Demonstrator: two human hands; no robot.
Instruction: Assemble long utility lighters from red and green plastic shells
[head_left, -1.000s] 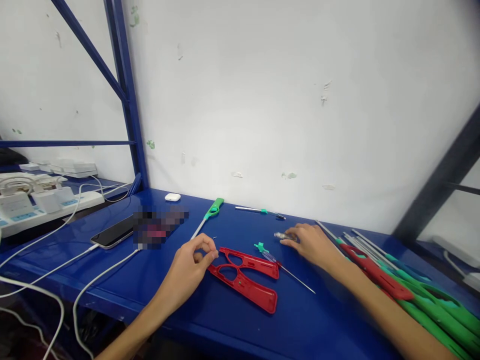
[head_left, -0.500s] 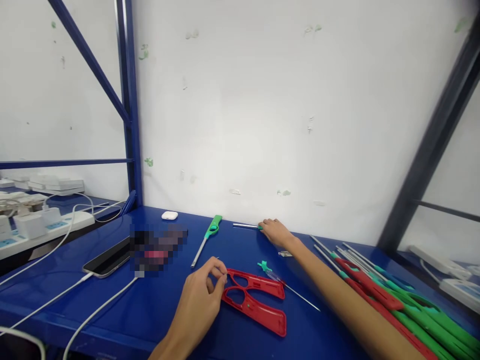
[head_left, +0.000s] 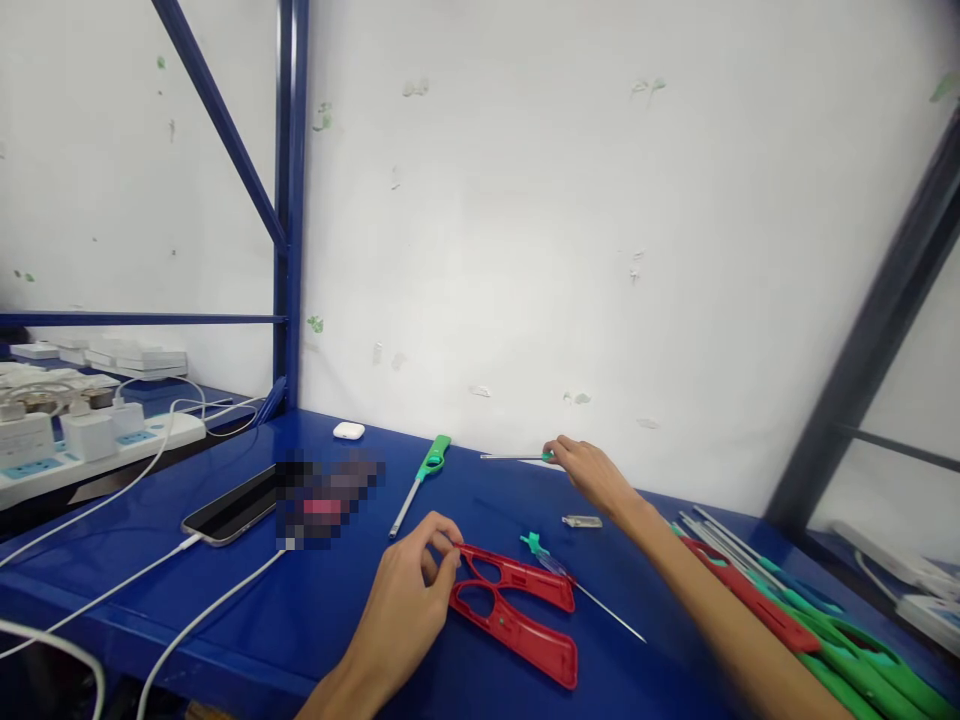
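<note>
Near the table's back edge, my right hand [head_left: 589, 470] pinches the teal-green end of a thin metal lighter tube [head_left: 510, 457], which points left. My left hand [head_left: 416, 580] rests with thumb and fingers closed at the left tip of a red lighter handle half [head_left: 525, 580]; anything between its fingertips is hidden. A second red handle half [head_left: 521, 635] lies just in front, hollow side up. To their right is a clear-and-teal inner part [head_left: 551, 562] with a long thin wire. A small clear piece [head_left: 582, 521] lies below my right hand.
A green lighter [head_left: 431, 460] lies behind my left hand. Several red and green lighters [head_left: 847, 630] are piled at right. At left are a phone [head_left: 232, 505], a pixelated item [head_left: 326, 505], a white case [head_left: 349, 430], white cables and a power strip [head_left: 180, 435].
My right hand has shifted right with the metal tube, uncovering the small clear piece. The left hand stays at the red handle half. The camera view has turned slightly.
</note>
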